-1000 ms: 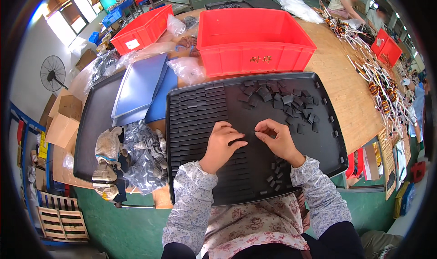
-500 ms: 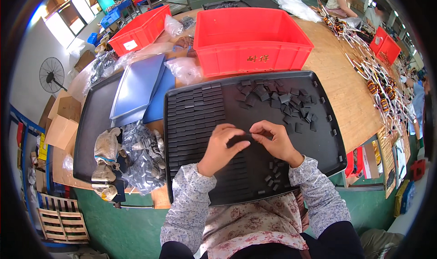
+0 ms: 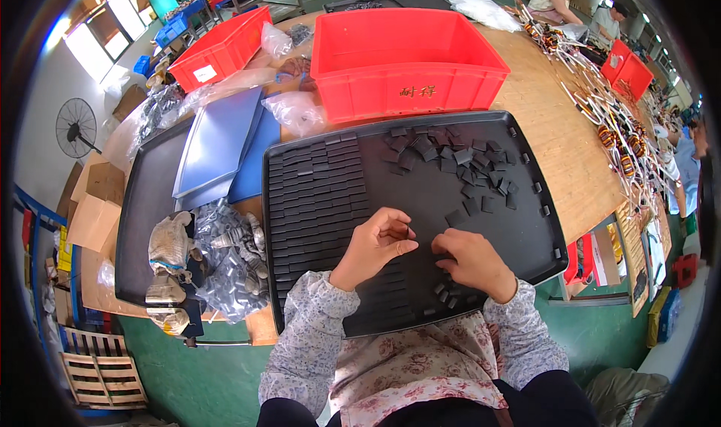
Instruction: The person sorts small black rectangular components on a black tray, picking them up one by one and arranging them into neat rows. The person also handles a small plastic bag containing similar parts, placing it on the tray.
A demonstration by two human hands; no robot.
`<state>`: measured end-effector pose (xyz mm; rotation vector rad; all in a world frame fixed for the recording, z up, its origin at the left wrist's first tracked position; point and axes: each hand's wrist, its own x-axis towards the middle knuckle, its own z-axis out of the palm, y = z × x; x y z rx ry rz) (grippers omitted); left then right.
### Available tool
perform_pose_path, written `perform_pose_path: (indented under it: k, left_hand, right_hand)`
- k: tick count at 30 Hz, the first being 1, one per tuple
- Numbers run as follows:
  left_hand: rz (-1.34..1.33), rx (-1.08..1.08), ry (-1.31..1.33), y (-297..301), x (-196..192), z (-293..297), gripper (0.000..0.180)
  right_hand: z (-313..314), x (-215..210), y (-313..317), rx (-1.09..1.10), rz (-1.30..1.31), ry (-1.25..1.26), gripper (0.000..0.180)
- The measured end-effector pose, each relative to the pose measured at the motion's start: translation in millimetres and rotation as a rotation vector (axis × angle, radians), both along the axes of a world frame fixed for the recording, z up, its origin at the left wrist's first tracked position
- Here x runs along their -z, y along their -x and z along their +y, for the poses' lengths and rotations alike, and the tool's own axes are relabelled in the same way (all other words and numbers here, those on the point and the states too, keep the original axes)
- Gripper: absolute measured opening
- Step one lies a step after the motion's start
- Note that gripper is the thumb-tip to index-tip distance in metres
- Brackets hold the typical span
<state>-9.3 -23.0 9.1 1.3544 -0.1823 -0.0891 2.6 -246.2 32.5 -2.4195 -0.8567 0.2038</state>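
A large black tray lies before me. Rows of flat black pieces cover its left part, and a loose heap of black rectangular pieces is at its far right. Above the tray's middle, my left hand has its thumb and fingers closed on what looks like a small black piece, mostly hidden. My right hand is to its right, palm down with fingers curled, just beyond a small group of little black blocks. Whatever its fingertips hold is hidden.
Behind the tray stands a red bin; another red bin is farther left. Blue sheets, gloves and a bag of grey parts lie left. Wire bundles line the right side, with two people beyond.
My hands have moved apart from where their fingertips met. The right hand has gone down and right toward the small blocks, its fingers now pointing down. The whole view has shifted slightly.
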Motion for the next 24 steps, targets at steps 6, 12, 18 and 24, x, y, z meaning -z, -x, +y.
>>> perform_pose_path:
  k: [6,12,18,24]
  left_hand:
    - [0.1,0.121,-0.261,-0.8,3.4,9.5,0.018]
    - [0.048,0.144,-0.257,2.0,0.1,8.4,0.02]
    - [0.062,0.123,-0.151,1.1,7.5,7.4,0.024]
    - [0.08,0.176,-0.148,-1.2,8.0,9.7,0.022]
  right_hand:
    - [16.0,7.6,4.2,0.03,-0.251,-0.115,0.023]
    - [28.4,10.3,1.5,0.324,0.622,-1.028,0.012]
    - [34.1,19.4,0.4,0.254,0.395,-0.896,0.005]
    - [37.8,10.9,0.1,0.112,-0.194,-0.66,0.016]
